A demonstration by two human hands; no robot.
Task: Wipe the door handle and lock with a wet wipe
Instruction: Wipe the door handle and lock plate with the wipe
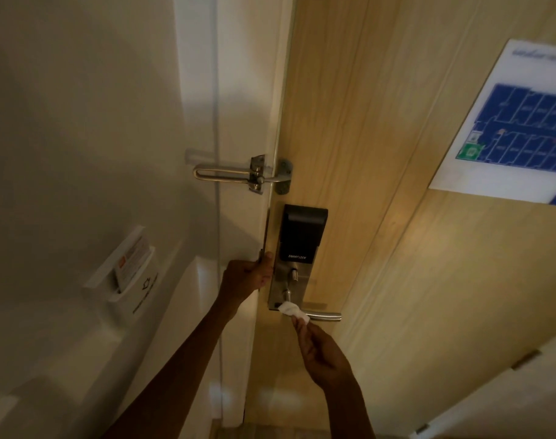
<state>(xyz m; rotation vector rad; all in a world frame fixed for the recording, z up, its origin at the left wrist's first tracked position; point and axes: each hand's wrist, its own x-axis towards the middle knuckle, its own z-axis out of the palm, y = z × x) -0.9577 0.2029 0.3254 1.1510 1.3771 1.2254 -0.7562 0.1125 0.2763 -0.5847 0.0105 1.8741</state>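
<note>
Head view: we look up along a pale wooden door [381, 217] hung in a white frame.
Left hand: the left hand [248, 277] curls round the door's edge just beside the lock, gripping it, with the thumb lying on the door's face.
Right hand: the right hand [324, 359] reaches up from below, its fingertips pinching a bunched white wet wipe [292, 311].
Wet wipe: we see it pressed against the base of the door handle [324, 315], where the lever meets the steel plate.
Door handle: a brushed steel lever, level and pointing right, bare beyond the wipe.
Lock: the lock [302, 236] is a black panel lettered SMART LOCK above the steel plate; a small thumb-turn [293, 274] sits between panel and handle, apart from the wipe.
Above the lock: a metal swing-bar latch [232, 172] is mounted where frame meets door.
Door, right: a blue floor plan [517, 128] is fixed to the wood.
Wall, left: a card holder [134, 280] has a card standing in it.
</note>
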